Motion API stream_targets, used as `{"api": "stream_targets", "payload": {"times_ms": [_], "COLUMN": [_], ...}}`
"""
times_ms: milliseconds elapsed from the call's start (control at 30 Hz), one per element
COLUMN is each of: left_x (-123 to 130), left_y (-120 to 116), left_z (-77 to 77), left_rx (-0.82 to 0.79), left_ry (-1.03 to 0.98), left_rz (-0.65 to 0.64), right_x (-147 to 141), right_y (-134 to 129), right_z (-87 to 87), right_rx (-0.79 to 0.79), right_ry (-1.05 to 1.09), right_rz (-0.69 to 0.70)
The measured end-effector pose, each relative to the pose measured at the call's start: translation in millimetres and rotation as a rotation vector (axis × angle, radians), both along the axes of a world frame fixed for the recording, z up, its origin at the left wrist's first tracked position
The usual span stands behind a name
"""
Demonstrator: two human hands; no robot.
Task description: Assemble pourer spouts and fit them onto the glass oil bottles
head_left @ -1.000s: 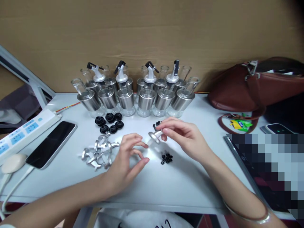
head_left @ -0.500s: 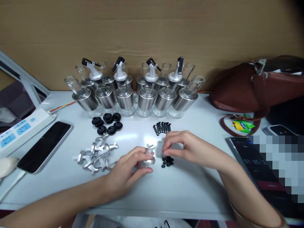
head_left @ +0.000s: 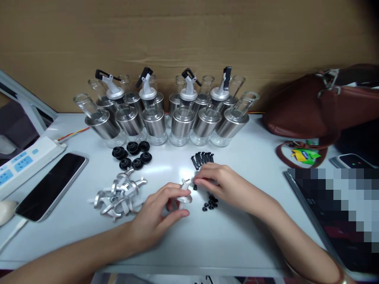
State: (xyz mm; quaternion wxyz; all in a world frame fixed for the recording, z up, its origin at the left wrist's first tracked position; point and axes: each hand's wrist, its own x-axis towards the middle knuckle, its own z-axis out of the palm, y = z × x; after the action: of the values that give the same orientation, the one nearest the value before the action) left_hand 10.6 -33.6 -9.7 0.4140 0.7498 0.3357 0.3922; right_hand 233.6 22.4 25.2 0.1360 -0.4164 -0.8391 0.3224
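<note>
My left hand (head_left: 164, 207) is closed around a silver pourer spout (head_left: 185, 195), whose nozzle points up and to the right. Just right of it, my right hand (head_left: 214, 179) pinches a small black part (head_left: 195, 187) at its fingertips, a little apart from the nozzle. Several tiny black caps (head_left: 211, 202) lie below the right hand. Beyond that hand is a row of black levers (head_left: 203, 158). A heap of silver pourer spouts (head_left: 120, 195) rests to the left of my left hand, with several black rubber stoppers (head_left: 133, 148) behind it.
Glass bottles with steel bands (head_left: 154, 122) stand in rows at the back, some topped with pourers. To the left are a phone (head_left: 51, 187) and a power strip (head_left: 28, 161). A brown bag (head_left: 296, 106) and a dark tablet (head_left: 319, 225) lie at the right.
My right hand has moved left from above the tiny caps to beside the spout, and a small black part now shows at its fingertips. My left hand keeps its hold.
</note>
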Motion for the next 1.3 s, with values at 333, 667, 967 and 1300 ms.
{"api": "stream_targets", "payload": {"times_ms": [333,667,967,1300], "left_x": [0.1,-0.4,-1.2,-2.5], "left_y": [0.8,0.2,1.1,0.8], "left_z": [0.8,-0.8,3.0,1.9], "left_rx": [-0.024,-0.032,-0.037,-0.005], "left_ry": [0.012,-0.032,-0.020,-0.058], "left_rz": [0.008,-0.006,-0.049,-0.079], "right_x": [-2.9,-5.0,-7.3,-8.2], "right_y": [-4.5,-6.9,-9.2,-11.8], "right_z": [1.1,7.5,14.4,16.6], "right_rx": [-0.013,0.057,0.058,0.034], "right_ry": [-0.065,0.173,0.457,0.517], "right_rz": [0.033,-0.073,-0.108,-0.100]}}
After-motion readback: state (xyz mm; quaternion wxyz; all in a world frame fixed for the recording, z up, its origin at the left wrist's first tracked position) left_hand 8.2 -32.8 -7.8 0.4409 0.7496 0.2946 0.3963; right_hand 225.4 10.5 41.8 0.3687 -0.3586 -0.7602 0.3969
